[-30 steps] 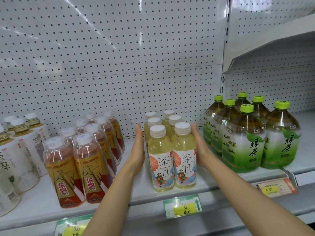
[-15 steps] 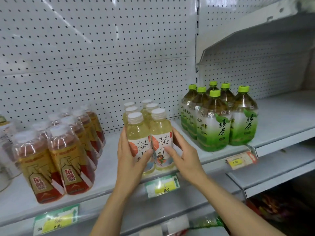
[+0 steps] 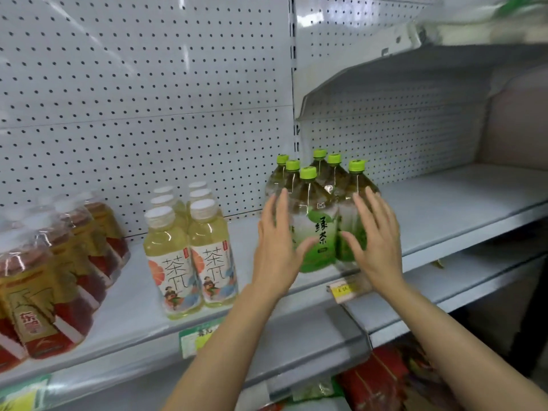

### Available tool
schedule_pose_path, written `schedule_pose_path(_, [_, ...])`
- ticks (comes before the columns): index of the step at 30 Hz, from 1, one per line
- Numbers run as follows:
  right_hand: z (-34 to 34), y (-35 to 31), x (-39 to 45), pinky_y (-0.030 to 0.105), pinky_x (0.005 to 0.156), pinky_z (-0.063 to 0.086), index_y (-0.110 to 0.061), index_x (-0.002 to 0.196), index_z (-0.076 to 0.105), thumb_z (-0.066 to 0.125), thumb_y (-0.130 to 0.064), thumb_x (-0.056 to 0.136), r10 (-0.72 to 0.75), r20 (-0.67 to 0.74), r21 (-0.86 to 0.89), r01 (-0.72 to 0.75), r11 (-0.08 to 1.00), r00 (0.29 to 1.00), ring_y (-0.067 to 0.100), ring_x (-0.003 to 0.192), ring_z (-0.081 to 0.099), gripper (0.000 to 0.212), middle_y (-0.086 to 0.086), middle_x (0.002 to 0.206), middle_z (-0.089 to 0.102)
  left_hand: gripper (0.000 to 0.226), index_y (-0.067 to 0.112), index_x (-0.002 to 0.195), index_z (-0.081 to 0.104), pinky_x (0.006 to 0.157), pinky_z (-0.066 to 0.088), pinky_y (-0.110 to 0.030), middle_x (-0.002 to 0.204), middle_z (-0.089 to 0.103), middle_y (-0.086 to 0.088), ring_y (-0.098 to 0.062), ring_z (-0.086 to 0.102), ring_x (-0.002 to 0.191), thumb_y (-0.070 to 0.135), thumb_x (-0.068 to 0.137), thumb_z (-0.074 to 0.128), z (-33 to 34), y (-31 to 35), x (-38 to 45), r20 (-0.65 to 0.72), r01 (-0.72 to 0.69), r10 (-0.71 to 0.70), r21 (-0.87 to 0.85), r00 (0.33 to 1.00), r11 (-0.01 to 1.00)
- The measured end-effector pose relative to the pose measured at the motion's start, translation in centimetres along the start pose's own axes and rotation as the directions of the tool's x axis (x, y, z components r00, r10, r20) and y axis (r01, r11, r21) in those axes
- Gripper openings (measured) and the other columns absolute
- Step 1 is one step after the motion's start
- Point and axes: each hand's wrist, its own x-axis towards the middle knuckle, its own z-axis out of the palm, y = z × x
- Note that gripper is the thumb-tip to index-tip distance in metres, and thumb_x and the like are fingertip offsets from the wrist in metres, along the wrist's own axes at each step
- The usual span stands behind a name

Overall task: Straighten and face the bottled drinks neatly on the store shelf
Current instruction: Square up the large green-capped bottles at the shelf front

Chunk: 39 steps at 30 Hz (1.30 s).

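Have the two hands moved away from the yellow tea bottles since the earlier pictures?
Yes. The left hand and right hand moved right along the shelf, from the yellow tea bottles to the green tea bottles.

Green tea bottle (image 3: 315, 229) label: 绿茶; yellow bottles (image 3: 192, 256): 茶π; red bottles (image 3: 38, 315): 东鹏.

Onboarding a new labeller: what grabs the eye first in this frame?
Two open hands, left hand and right hand, spread in front of the green-capped tea bottles at centre shelf. Left of them stand the pale yellow tea bottles, labels forward; the red-and-gold bottles sit at far left.
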Motion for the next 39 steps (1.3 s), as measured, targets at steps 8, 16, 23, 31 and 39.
schedule_pose_path(8, [-0.4,4.8,2.0,0.034,0.105,0.029,-0.038,0.155,0.015,0.071,-0.041,0.084,0.076,0.211,0.249,-0.128,0.960,0.975,0.005,0.144,0.014,0.090,-0.008,0.164,0.004,0.112,0.037,0.158,0.009,0.112,0.038,-0.044,0.158,0.029,-0.009,-0.024,0.039,0.140,0.031,0.075,0.085,2.8,-0.3,2.7,0.071,0.184,-0.179,-0.067,0.981,0.981])
schedule_pose_path(16, [-0.5,6.4,2.3,0.032,0.110,0.025,-0.040,0.153,0.021,0.057,-0.048,0.092,0.020,0.210,0.413,-0.107,0.905,0.978,0.003,0.146,0.019,0.070,-0.018,0.161,0.015,0.113,0.044,0.157,0.012,0.114,0.039,-0.042,0.157,0.031,0.004,-0.011,0.039,0.134,0.038,0.072,0.087,2.9,-1.5,2.2,0.046,0.166,-0.162,-0.111,0.986,0.980])
schedule_pose_path(23, [1.4,7.8,9.0,0.028,0.106,0.037,-0.025,0.150,0.037,0.023,-0.054,0.102,0.242,0.561,0.761,-0.609,0.226,0.791,0.011,0.136,0.040,0.058,0.000,0.157,0.035,0.147,0.043,0.157,-0.008,0.124,0.017,-0.044,0.167,0.001,0.013,-0.009,0.008,0.153,0.049,0.052,0.096,2.1,-2.9,3.5,0.187,0.362,-0.324,-0.232,0.927,0.903])
schedule_pose_path(31, [4.6,9.2,9.6,0.046,0.104,0.044,-0.019,0.142,0.050,0.039,-0.057,0.097,0.118,0.702,0.708,-0.707,-0.007,0.702,0.031,0.123,0.058,0.060,0.013,0.136,0.059,0.124,0.052,0.153,0.013,0.079,0.046,-0.001,0.111,0.051,0.055,0.024,0.054,0.104,0.018,0.064,0.093,2.4,-3.2,4.0,0.273,0.363,-0.280,-0.325,0.920,0.873])
schedule_pose_path(39, [5.5,10.0,12.1,0.054,0.111,0.036,-0.020,0.147,0.042,0.036,-0.064,0.094,0.216,0.697,0.709,-0.703,-0.059,0.684,0.029,0.137,0.043,0.069,0.007,0.155,0.037,0.127,0.050,0.155,0.006,0.081,0.040,0.004,0.114,0.040,0.063,0.031,0.046,0.108,0.020,0.066,0.092,2.3,-3.3,3.9,0.280,0.342,-0.255,-0.327,0.925,0.881])
